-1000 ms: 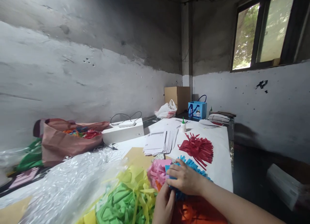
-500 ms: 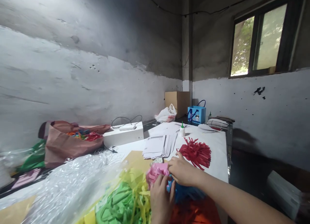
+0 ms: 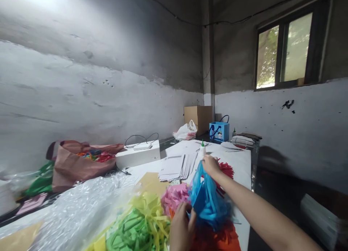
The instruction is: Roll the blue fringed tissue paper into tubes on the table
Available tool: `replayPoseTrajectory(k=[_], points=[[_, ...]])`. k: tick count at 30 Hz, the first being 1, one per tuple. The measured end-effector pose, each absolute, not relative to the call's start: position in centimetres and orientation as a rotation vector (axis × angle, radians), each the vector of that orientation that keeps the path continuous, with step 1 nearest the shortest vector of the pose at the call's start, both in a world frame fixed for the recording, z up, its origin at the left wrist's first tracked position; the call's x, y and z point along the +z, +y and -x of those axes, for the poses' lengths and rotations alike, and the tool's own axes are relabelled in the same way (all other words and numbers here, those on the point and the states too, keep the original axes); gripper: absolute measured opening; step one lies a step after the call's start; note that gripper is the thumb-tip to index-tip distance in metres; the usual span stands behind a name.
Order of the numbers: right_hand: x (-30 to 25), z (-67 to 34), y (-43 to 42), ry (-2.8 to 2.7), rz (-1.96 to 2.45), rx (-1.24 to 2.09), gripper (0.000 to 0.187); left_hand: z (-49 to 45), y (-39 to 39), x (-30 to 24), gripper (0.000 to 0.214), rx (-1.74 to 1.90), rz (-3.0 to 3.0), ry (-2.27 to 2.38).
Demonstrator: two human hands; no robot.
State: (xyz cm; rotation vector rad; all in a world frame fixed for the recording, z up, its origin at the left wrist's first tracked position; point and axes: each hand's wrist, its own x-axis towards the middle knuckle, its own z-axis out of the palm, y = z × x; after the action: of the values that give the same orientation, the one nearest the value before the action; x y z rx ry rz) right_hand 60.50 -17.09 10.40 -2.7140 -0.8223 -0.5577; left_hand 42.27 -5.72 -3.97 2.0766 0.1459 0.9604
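My right hand (image 3: 210,165) is lifted above the table, fingers closed on the top end of a blue fringed paper strip (image 3: 206,200) that hangs down from it. My left hand (image 3: 181,227) is low at the frame's bottom, pinching the lower end of the same blue paper. Around them lie piles of cut paper: pink (image 3: 175,196), yellow (image 3: 152,209), green (image 3: 130,233) and orange (image 3: 217,238). A red fringed pile (image 3: 225,170) lies just behind my right hand.
A white-covered table (image 3: 241,160) carries a stack of white sheets (image 3: 176,166), a glue bottle (image 3: 202,148) and a white box (image 3: 137,155). Crinkled clear plastic (image 3: 78,204) and a pink bag (image 3: 78,164) lie left. A cardboard box (image 3: 198,117) and blue bag (image 3: 219,130) stand far back.
My right hand has risen and moved away from me, pulling the blue fringed paper up off the pile. My left hand stayed low, holding its near end.
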Motion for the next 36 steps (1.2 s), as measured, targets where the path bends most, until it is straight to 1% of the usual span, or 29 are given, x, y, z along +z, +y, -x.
replayPoseTrajectory(k=[2, 4, 6, 8, 11, 14, 17, 18, 21, 23, 25, 29, 31, 34, 35, 36], points=[[11.2, -63.3, -19.2, -0.58, 2.727, -0.537, 0.03, -43.1, -4.8, -4.0, 0.036, 0.888, -1.958, 0.225], [11.9, -65.6, -22.1, -0.354, 2.723, -0.528, 0.029, -44.2, -3.9, -4.0, 0.041, 0.809, -1.854, 0.303], [12.5, -67.3, -25.6, -0.159, 2.702, -0.542, 0.029, -45.5, -3.2, -3.9, 0.038, 0.727, -1.779, 0.363], [13.2, -68.5, -29.2, -0.019, 2.672, -0.584, 0.029, -47.0, -2.7, -3.4, 0.03, 0.672, -1.737, 0.405], [14.4, -69.1, -33.8, 0.034, 2.618, -0.697, 0.031, -49.1, -2.1, -1.9, 0.025, 0.64, -1.749, 0.438], [15.6, -68.3, -36.3, -0.113, 2.568, -0.841, 0.03, -50.5, -2.3, 0.4, 0.029, 0.674, -1.818, 0.435], [16.3, -65.5, -36.2, -0.458, 2.512, -0.972, 0.024, -50.4, -4.5, 3.0, 0.034, 0.777, -1.901, 0.337], [16.5, -64.2, -35.8, -0.599, 2.487, -1.006, 0.022, -50.0, -5.7, 4.0, 0.039, 0.811, -1.929, 0.261], [16.6, -59.0, -33.5, -1.016, 2.38, -1.071, 0.011, -48.0, -10.1, 7.1, 0.064, 0.894, -2.001, -0.056], [16.5, -55.0, -31.6, -1.252, 2.291, -1.084, 0.018, -46.2, -12.3, 9.4, 0.074, 0.922, -2.047, -0.237], [16.3, -51.1, -29.9, -1.426, 2.2, -1.085, 0.022, -44.2, -13.2, 11.3, 0.077, 0.886, -2.106, -0.352], [16.1, -43.8, -27.7, -1.608, 2.008, -1.053, 0.022, -38.8, -11.4, 12.7, 0.073, 0.723, -2.218, -0.369], [15.8, -40.6, -27.3, -1.651, 1.917, -1.013, 0.022, -35.3, -9.8, 12.5, 0.058, 0.618, -2.275, -0.334], [14.6, -36.5, -26.8, -1.613, 1.802, -0.831, 0.019, -29.2, -7.7, 11.7, 0.027, 0.487, -2.362, -0.246], [13.8, -35.3, -26.5, -1.577, 1.79, -0.746, 0.016, -26.9, -7.2, 11.3, 0.021, 0.479, -2.385, -0.189], [12.9, -34.2, -26.0, -1.546, 1.788, -0.664, 0.017, -24.7, -6.8, 10.9, 0.019, 0.491, -2.405, -0.116]])
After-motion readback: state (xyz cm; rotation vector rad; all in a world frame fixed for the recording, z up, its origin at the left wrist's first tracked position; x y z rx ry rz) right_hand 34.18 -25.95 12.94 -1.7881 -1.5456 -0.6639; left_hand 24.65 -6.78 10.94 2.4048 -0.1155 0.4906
